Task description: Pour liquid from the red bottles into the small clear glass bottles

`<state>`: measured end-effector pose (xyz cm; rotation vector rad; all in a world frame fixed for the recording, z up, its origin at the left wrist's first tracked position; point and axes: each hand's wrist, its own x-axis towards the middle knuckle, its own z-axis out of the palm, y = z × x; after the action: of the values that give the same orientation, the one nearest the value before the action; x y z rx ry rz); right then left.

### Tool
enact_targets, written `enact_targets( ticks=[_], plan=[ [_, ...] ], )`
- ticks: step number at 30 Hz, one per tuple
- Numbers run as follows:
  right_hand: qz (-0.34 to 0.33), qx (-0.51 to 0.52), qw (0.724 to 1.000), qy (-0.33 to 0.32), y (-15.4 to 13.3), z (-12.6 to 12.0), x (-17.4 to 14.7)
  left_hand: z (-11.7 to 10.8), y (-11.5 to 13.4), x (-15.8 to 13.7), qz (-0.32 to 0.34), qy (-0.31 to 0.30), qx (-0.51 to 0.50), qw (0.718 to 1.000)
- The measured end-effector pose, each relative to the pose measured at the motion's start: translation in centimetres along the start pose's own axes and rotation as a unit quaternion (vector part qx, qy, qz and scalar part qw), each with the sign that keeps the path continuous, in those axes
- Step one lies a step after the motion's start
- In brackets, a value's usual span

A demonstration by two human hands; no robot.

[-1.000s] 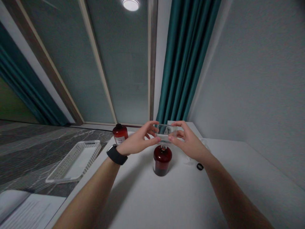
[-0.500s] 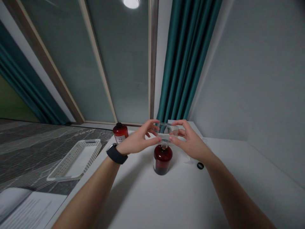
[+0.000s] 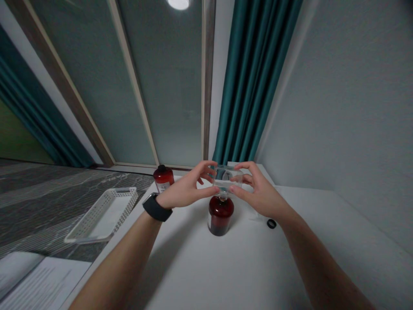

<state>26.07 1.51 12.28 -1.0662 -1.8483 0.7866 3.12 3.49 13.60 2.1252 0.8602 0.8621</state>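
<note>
A clear, wide-topped vessel [image 3: 223, 177] sits directly above the neck of a reddish-brown bottle [image 3: 220, 217] with dark contents low inside. Its narrow lower end appears to meet the bottle's mouth, though whether it goes in I cannot tell. My left hand [image 3: 193, 186], wearing a black watch on its wrist, grips the vessel's left side between thumb and fingers. From the right, my right hand [image 3: 253, 187] holds the opposite side the same way. A black ring [image 3: 271, 224] lies on the white table below my right wrist, next to a faint transparent item I cannot make out.
A second red-brown bottle with a black cap [image 3: 163, 176] stands behind my left forearm. Left of the table are a white perforated basket [image 3: 124, 211] and an open book [image 3: 54, 280]. Teal curtains [image 3: 248, 86] and a grey wall border the far side.
The view has shifted very slightly. Both hands stay on the clear vessel, and it remains above the bottle.
</note>
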Motion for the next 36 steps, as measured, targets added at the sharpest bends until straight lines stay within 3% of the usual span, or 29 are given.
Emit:
enact_targets(
  ticks=[22,36],
  plan=[
    [-0.009,-0.03,0.999,-0.003,-0.8,-0.1,-0.6,-0.5,0.0,-0.2,0.021,-0.015,0.031,0.999],
    [-0.039,-0.057,0.997,-0.047,-0.9,-1.0,-0.8,-0.8,-0.9,-0.4,0.044,-0.02,0.038,0.998]
  ],
)
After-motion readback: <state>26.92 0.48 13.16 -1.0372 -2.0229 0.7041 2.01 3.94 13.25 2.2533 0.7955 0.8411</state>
